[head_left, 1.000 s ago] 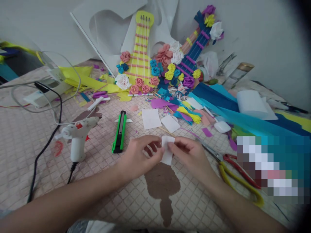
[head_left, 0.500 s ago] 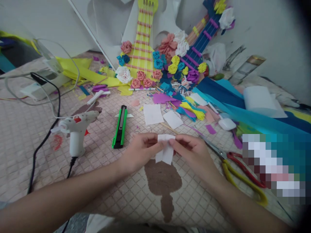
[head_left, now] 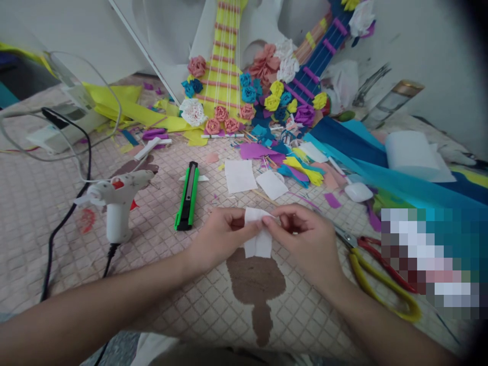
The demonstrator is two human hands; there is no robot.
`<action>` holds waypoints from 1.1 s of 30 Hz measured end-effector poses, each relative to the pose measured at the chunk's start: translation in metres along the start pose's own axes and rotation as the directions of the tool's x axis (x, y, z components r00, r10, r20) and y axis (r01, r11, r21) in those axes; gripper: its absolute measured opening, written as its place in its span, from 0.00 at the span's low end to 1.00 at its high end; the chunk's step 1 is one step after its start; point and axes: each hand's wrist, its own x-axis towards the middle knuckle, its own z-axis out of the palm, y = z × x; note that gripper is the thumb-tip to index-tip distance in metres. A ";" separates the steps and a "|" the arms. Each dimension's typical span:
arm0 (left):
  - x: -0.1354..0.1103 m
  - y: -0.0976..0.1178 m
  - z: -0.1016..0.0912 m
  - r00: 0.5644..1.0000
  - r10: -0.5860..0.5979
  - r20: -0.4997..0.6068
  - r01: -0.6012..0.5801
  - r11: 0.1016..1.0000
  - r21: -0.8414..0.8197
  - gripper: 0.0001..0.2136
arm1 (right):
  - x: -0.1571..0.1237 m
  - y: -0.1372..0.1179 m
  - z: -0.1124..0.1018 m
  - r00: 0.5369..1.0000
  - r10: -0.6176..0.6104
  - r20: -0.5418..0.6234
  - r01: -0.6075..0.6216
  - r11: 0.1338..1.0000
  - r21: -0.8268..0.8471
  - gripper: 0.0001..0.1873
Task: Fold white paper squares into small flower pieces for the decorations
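A small piece of white crepe paper (head_left: pixel 258 245) is pinched between my two hands above the table's brown patch. My left hand (head_left: pixel 224 231) grips its left side, thumb laid across the front. At its upper right edge, the thumb and fingers of my right hand (head_left: pixel 305 231) press together on the paper. Two more white paper squares (head_left: pixel 240 176) lie flat just beyond my hands. To the left rests a green and black utility knife (head_left: pixel 187 197). Scissors (head_left: pixel 362 259) with red and yellow handles lie beside my right forearm, which partly covers them.
A white hot glue gun (head_left: pixel 119 208) stands at left, its black cord trailing forward. At the back lean a yellow paper guitar (head_left: pixel 223 76) and a blue one (head_left: pixel 316 71), both with paper flowers. Coloured scraps (head_left: pixel 263 151), blue crepe paper (head_left: pixel 343 142) and a white roll (head_left: pixel 412 155) lie right.
My right hand has turned slightly, and the paper's upper right corner now bends under its fingers. My left hand keeps its hold. The view has shifted slightly.
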 end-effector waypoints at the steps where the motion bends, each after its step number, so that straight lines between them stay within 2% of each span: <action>1: 0.000 0.000 0.000 1.000 0.011 -0.006 -0.011 1.000 -0.006 0.10 | 0.000 0.000 0.000 1.000 -0.001 -0.006 0.001 1.000 0.006 0.06; 6: 0.000 0.000 -0.001 0.998 0.025 -0.061 -0.026 1.000 -0.003 0.09 | 0.001 0.000 -0.001 0.998 0.062 0.027 -0.065 0.992 0.104 0.06; 9: 0.000 0.001 -0.001 0.999 0.019 -0.049 -0.021 0.999 -0.035 0.08 | 0.001 0.000 -0.002 0.997 0.070 0.028 -0.072 0.992 0.105 0.06; 13: -0.001 0.003 0.000 0.999 0.012 -0.036 -0.013 0.999 -0.051 0.08 | 0.000 -0.002 -0.002 0.996 -0.081 -0.021 0.080 0.996 -0.046 0.03; 17: -0.002 0.004 0.001 0.998 0.047 -0.041 -0.048 0.999 -0.014 0.08 | -0.001 -0.005 -0.002 0.958 -0.285 -0.036 0.274 0.944 -0.186 0.03; 20: -0.002 0.005 0.002 0.996 0.066 -0.054 -0.065 0.998 0.020 0.07 | -0.002 -0.006 -0.003 0.928 -0.371 -0.017 0.357 0.903 -0.240 0.04; 28: -0.003 0.003 0.002 0.989 0.147 -0.033 -0.145 0.988 0.051 0.08 | -0.003 -0.005 -0.003 0.878 -0.475 0.066 0.473 0.836 -0.279 0.06; 33: -0.004 0.003 0.001 0.987 0.153 -0.040 -0.147 0.980 0.134 0.10 | -0.004 -0.004 -0.002 0.876 -0.474 0.090 0.479 0.834 -0.273 0.08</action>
